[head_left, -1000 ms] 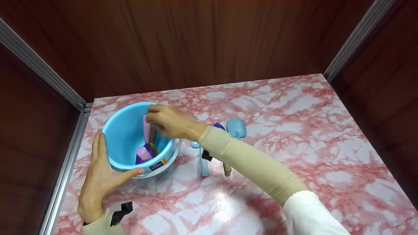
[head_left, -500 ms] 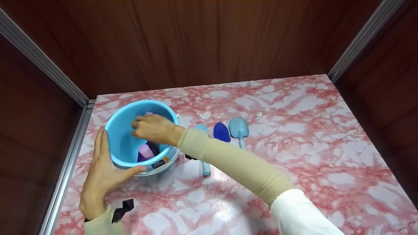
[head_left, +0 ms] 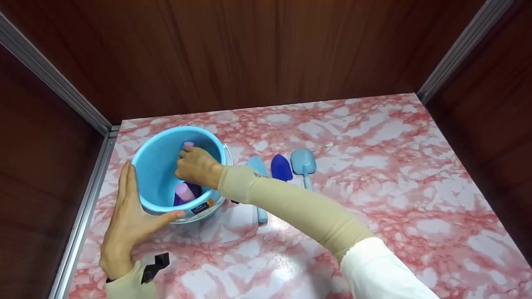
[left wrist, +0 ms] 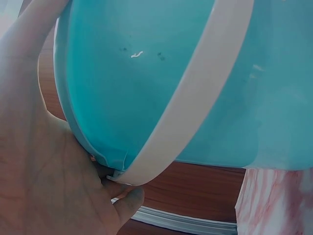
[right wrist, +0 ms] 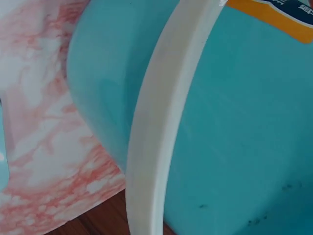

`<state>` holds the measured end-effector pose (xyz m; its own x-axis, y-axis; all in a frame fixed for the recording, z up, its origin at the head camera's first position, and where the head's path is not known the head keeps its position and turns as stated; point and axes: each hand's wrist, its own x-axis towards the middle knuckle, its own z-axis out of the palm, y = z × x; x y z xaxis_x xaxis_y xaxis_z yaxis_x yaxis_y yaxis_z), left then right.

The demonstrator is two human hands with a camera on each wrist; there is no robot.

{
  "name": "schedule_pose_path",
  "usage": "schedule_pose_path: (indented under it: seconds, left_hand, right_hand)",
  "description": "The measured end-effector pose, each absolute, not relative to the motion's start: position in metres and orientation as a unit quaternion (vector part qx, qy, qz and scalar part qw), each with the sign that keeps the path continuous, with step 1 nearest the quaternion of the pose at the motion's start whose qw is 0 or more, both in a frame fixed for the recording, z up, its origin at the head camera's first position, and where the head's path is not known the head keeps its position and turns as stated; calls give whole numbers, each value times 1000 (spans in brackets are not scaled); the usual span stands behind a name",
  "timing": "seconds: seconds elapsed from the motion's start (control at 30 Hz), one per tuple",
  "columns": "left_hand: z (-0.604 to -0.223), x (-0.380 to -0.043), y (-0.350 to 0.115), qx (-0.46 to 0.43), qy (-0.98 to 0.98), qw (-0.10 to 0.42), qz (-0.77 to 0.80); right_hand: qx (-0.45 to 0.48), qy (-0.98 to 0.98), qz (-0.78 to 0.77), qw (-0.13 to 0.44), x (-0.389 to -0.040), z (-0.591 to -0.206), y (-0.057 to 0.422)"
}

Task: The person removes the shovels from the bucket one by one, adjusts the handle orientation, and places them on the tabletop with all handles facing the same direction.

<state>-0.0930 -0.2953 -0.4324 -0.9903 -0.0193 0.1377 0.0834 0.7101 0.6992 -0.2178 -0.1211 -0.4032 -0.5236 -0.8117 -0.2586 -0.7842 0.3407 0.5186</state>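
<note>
A light blue bucket (head_left: 156, 178) stands at the left of the table. My left hand (head_left: 126, 232) rests against its outside, fingers straight along the left side and thumb along the near rim. In the left wrist view the white bucket handle (left wrist: 195, 93) crosses the wall beside that hand. Reaching inside the bucket, my right hand (head_left: 197, 166) has curled fingers; whatever lies under them is hidden. A pink handle end (head_left: 188, 144) shows just beyond its knuckles. Nearer the front, inside, is a pink handle (head_left: 184, 192) above a purple part (head_left: 179, 201).
Right of the bucket lie a light blue tool (head_left: 262, 215), partly under the sleeve, a dark blue pointed blade (head_left: 281, 167) and a pale blue shovel (head_left: 304, 162). The table (head_left: 395, 199) is pink-and-white marbled. Dark wood panels (head_left: 266, 54) stand behind and at both sides.
My right hand has gone from the bucket's far right rim, beside a pink and a brown handle, down inside, then shifted slightly right. The left hand has stayed on the bucket.
</note>
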Motion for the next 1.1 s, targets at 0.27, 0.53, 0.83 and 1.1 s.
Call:
schedule_pose_path:
  seconds: [0.27, 0.53, 0.83, 1.1]
  left_hand:
    - [-434, -90, -295, -23, -918, 75, -390]
    - [-434, -91, -295, -17, -921, 67, -384]
    - [-432, -95, -291, -17, -922, 66, -381]
    - [-431, -94, -294, -28, -916, 89, -389]
  right_hand:
    - [467, -812, -350, -7, -213, -403, -127]
    - [464, -802, -376, 19, -211, -405, -125]
    - [451, -814, -361, 61, -215, -403, -117]
    - [448, -817, -354, 76, -215, -390, -117]
